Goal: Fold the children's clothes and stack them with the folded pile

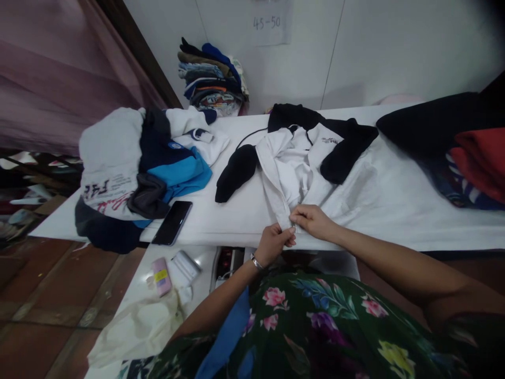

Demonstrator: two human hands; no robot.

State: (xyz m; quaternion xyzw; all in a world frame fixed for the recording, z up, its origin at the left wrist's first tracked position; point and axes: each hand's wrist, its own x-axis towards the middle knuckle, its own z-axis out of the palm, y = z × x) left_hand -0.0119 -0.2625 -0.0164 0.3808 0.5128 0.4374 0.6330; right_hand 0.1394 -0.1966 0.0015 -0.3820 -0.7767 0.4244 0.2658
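Observation:
A white jacket (290, 173) with black sleeves and a black hood lies spread on the white table, its front hanging apart. My left hand (274, 243) is closed on the bottom corner of one front edge, at the table's near side. Right beside it, my right hand (314, 221) pinches the hem with thumb and forefinger. Between the fingertips shows a small shiny bit, perhaps part of a zipper; it is too small to tell. One black sleeve (236, 172) points left, and the other black sleeve (344, 160) lies folded over the right side.
Left on the table (394, 221) sits a heap of clothes (112, 158), with a black phone (172, 223) at the edge. Folded clothes (213, 79) are stacked at the back. Dark and red garments (479, 163) lie right. A lower surface holds a pink item (161, 276) and a pale bag (136, 326).

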